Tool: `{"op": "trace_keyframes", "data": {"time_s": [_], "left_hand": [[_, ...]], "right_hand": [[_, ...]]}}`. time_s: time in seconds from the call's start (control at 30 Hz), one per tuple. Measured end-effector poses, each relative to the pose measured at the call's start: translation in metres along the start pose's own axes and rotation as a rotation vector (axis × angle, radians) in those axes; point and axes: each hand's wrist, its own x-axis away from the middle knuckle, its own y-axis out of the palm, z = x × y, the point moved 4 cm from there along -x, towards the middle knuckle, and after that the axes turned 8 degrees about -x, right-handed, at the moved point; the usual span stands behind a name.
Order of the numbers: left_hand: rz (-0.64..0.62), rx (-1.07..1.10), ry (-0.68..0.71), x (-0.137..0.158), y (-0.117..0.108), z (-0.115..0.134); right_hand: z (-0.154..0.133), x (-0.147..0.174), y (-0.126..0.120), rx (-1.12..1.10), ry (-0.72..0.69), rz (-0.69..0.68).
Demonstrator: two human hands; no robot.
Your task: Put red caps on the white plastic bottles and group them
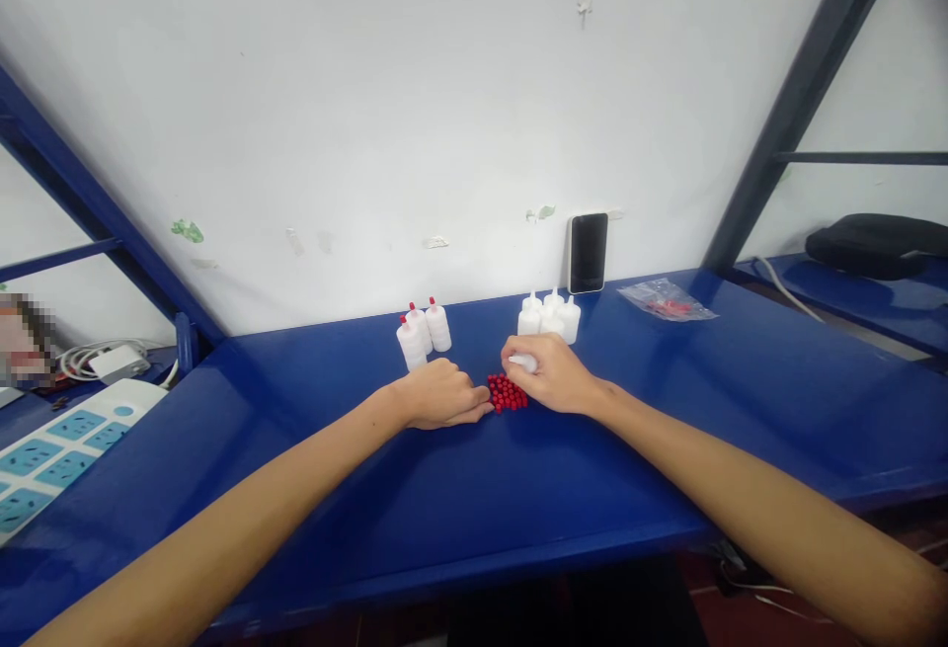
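Observation:
A small pile of red bottle caps (508,393) lies on the blue table (474,514). At the pile's left edge, the closed fingertips of my left hand (444,395) touch down; what is between them, if anything, is hidden. My right hand (552,373) is wrapped round a white squeeze bottle (523,362), tilted just above the right side of the pile, mostly covered by the fingers. Beyond my left hand stand three white bottles with red tips (438,327). Several white bottles with bare white nozzles (570,319) stand behind my right hand.
A phone-like device (588,254) leans against the wall. Right of it lies a clear plastic bag (668,299) with red pieces inside. A white power strip (70,449) is at the left edge, near a white adapter (118,363). A black case (878,244) rests far right.

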Motion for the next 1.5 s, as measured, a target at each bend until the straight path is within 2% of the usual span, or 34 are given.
{"op": "trace_keyframes", "data": {"time_s": [0.1,0.17,0.3,0.43,0.57,0.77,1.0,1.23,1.5], "left_hand": [[0.008,0.059,-0.084,0.005,0.002,0.001],[0.058,0.135,-0.176,0.012,0.002,0.003],[0.291,0.251,-0.324,0.03,-0.006,0.01],[0.584,0.216,-0.381,0.042,-0.019,0.012],[0.692,0.183,-0.375,0.043,-0.024,0.009],[0.719,0.193,-0.374,0.045,-0.023,0.008],[0.702,0.309,-0.453,0.051,-0.018,0.002],[0.641,0.456,-0.528,0.052,-0.013,-0.004],[0.548,0.544,-0.471,0.044,-0.009,0.002]], "right_hand": [[-0.001,0.001,-0.001,0.022,0.015,-0.011],[-0.004,0.001,-0.002,0.046,0.02,-0.031],[-0.021,-0.002,-0.002,0.103,-0.019,-0.133],[-0.038,-0.011,0.005,0.15,-0.035,-0.255],[-0.045,-0.022,0.014,0.198,-0.067,-0.343],[-0.047,-0.035,0.022,0.192,-0.11,-0.379],[-0.048,-0.044,0.028,0.074,-0.034,-0.424],[-0.043,-0.049,0.033,-0.074,0.038,-0.464],[-0.039,-0.04,0.035,-0.153,0.093,-0.45]]}}
